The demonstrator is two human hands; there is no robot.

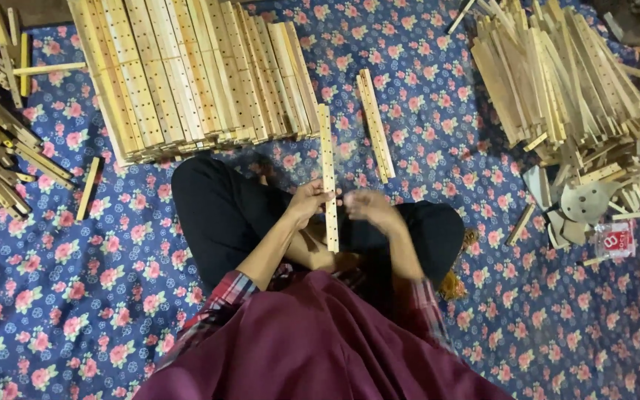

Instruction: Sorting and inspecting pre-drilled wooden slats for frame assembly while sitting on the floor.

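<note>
- Over your lap, between your two hands, stood the pale wooden slat (pixel 328 178), long and narrow, held nearly upright, with a row of small dark holes down its face.
- Your left hand (pixel 310 201) was clamped around the slat at about mid-length; its lower end reached down toward your knees.
- Your right hand (pixel 370 207) hovered just beside the slat, blurred; whether its fingers were together or apart, I could not tell, and it did not clearly touch the wood.
- By my reading, you were at the handling step on a single piece, and the next move called for a steady left grip while the right hand met the slat.
- Just beyond the slat lay a pair of loose slats (pixel 375 124) on the blue flowered cloth (pixel 75 311).
- Farther up sat a neat stack of drilled slats (pixel 194 74); to the right, a rough heap of sticks (pixel 557 74).
</note>
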